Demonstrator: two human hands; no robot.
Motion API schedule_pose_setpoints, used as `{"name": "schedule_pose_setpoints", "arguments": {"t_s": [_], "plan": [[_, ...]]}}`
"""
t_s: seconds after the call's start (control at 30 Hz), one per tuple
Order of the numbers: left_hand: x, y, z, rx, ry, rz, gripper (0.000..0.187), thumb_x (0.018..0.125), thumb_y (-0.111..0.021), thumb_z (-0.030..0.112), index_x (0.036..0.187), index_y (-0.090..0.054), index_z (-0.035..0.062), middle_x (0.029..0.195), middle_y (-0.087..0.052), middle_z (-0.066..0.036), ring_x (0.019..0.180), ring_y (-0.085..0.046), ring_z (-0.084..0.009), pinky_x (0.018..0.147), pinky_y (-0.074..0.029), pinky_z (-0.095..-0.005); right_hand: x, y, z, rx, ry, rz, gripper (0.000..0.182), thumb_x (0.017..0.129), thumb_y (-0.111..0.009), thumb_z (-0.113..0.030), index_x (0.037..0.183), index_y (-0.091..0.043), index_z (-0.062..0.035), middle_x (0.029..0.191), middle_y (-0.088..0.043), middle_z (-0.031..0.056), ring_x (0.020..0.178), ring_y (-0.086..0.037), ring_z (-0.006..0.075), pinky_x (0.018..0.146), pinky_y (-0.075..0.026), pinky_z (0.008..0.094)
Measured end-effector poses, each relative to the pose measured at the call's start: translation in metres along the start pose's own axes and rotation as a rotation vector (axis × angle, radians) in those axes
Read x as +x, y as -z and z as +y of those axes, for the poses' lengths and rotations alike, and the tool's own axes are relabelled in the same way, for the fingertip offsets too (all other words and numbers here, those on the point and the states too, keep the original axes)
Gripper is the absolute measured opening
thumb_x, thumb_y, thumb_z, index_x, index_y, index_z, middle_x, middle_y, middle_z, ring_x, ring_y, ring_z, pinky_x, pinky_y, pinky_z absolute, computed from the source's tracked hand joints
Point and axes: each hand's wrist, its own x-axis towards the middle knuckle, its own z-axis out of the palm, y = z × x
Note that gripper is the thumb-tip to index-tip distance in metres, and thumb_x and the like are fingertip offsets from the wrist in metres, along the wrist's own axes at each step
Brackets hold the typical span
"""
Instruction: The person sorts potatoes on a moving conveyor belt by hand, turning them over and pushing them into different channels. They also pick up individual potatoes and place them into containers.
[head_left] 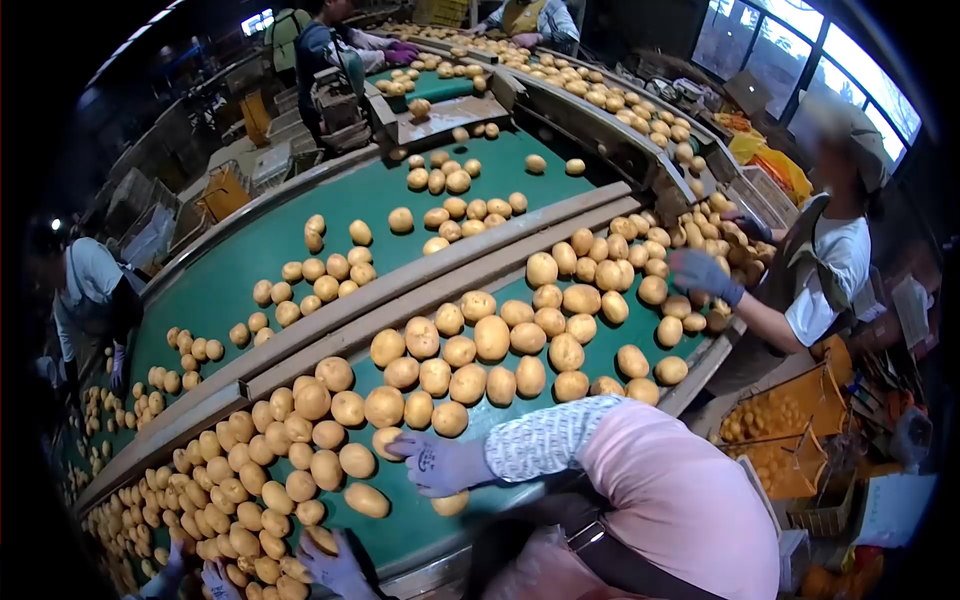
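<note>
My right hand (440, 466), in a lavender glove, reaches left over the green belt below a patterned sleeve cover. Its fingertips are closed on a potato (386, 443), and another potato (450, 504) shows under the edge of the palm. Lower down, my left hand (338, 567), gloved alike, has its fingers apart against a potato (321, 540) at the edge of the dense pile (240, 490). A longish potato (367, 500) lies between my two hands. My pink sleeve (660, 480) fills the lower right.
Another person's gloved hands (218, 580) work at the lower left. At right, a co-worker's grey glove (705, 275) reaches over heaped potatoes. A metal divider (400, 260) splits the belt lengthwise. Several people stand along the far side. Orange crates (785, 400) stand at right.
</note>
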Motion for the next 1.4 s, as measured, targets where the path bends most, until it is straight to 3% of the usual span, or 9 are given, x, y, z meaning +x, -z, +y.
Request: {"name": "schedule_pose_setpoints", "arguments": {"t_s": [0.17,0.33,0.53,0.63,0.7,0.83,1.03,1.27,1.4], "plan": [[-0.089,-0.003,0.062,-0.833,-0.214,-0.311,0.053,0.088,-0.072,0.023,0.131,-0.058,-0.0040,0.124,-0.062,-0.024,0.107,-0.065,-0.0366,0.095,-0.051,-0.0412,0.046,0.096,0.021,0.417,-0.035,0.057,0.036,0.089,-0.060,-0.036,0.066,-0.059,-0.0079,0.070,-0.059,0.0139,0.065,-0.060,0.0299,0.059,-0.045,0.0445],[-0.093,0.029,0.053,-0.279,-0.275,0.478,0.039,0.086,-0.071,0.023,0.118,-0.063,0.0016,0.110,-0.066,-0.020,0.104,-0.061,-0.0401,0.094,-0.048,-0.0485,0.124,0.060,0.041,0.574,0.005,-0.105,0.032,0.090,-0.058,-0.034,0.093,-0.071,-0.0052,0.087,-0.069,0.0190,0.083,-0.067,0.0358,0.076,-0.053,0.0456],[-0.081,0.018,0.067,-0.553,-0.218,0.291,0.054,0.086,-0.071,0.029,0.132,-0.056,0.0057,0.136,-0.053,-0.023,0.123,-0.050,-0.0458,0.104,-0.041,-0.0516,0.204,-0.007,-0.019,0.399,-0.016,-0.032,0.041,0.097,-0.047,-0.034,0.123,-0.060,-0.0059,0.128,-0.059,0.0170,0.119,-0.054,0.0336,0.102,-0.040,0.0494],[-0.073,0.013,0.067,-0.012,0.024,0.330,0.068,0.085,-0.071,0.042,0.139,-0.051,0.0057,0.144,-0.046,-0.025,0.133,-0.041,-0.0496,0.109,-0.036,-0.0569,0.172,-0.024,-0.013,0.205,0.101,-0.113,0.061,0.091,-0.055,-0.047,0.143,-0.050,-0.0164,0.160,-0.028,0.0189,0.124,-0.053,0.0378,0.100,-0.043,0.0505],[-0.068,0.010,0.069,-0.053,0.156,0.142,0.077,0.084,-0.068,0.052,0.142,-0.048,0.0057,0.150,-0.038,-0.026,0.138,-0.029,-0.0552,0.111,-0.032,-0.0608,0.146,0.007,-0.006,0.292,0.216,-0.417,0.062,0.089,-0.058,-0.049,0.142,-0.050,-0.0180,0.160,-0.030,0.0184,0.112,-0.060,0.0398,0.092,-0.049,0.0506],[-0.097,0.020,0.131,-0.238,-0.195,-0.110,0.082,0.080,-0.072,0.053,0.143,-0.048,0.0079,0.149,-0.040,-0.026,0.136,-0.032,-0.0553,0.110,-0.034,-0.0602,0.063,0.042,0.021,0.278,0.369,-0.379,0.051,0.087,-0.063,-0.042,0.127,-0.057,-0.0117,0.126,-0.053,0.0173,0.099,-0.060,0.0347,0.082,-0.051,0.0494],[-0.203,0.033,0.189,-0.864,-0.449,-0.322,0.062,0.084,-0.077,0.027,0.134,-0.054,0.0005,0.131,-0.055,-0.026,0.126,-0.051,-0.0414,0.109,-0.037,-0.0556,-0.097,0.094,0.075,0.249,0.328,-0.079,0.050,0.079,-0.069,-0.036,0.120,-0.062,-0.0088,0.135,-0.052,0.0176,0.110,-0.053,0.0345,0.094,-0.045,0.0474],[-0.153,0.019,0.139,-0.208,-0.062,0.009,0.053,0.087,-0.072,0.037,0.122,-0.060,-0.0001,0.126,-0.056,-0.027,0.118,-0.052,-0.0444,0.102,-0.042,-0.0511,-0.044,0.091,0.057,0.566,0.241,0.332,0.022,0.077,-0.068,-0.027,0.073,-0.058,-0.0071,0.071,-0.054,0.0140,0.067,-0.056,0.0340,0.063,-0.047,0.0455],[-0.160,-0.010,0.177,-0.291,-0.094,-0.070,0.062,0.084,-0.071,0.052,0.116,-0.063,-0.0007,0.111,-0.062,-0.023,0.107,-0.059,-0.0415,0.093,-0.047,-0.0478,-0.002,0.038,0.036,0.495,0.217,-0.062,0.031,0.078,-0.067,-0.030,0.086,-0.065,-0.0002,0.098,-0.063,0.0168,0.081,-0.065,0.0331,0.071,-0.054,0.0452]]}}
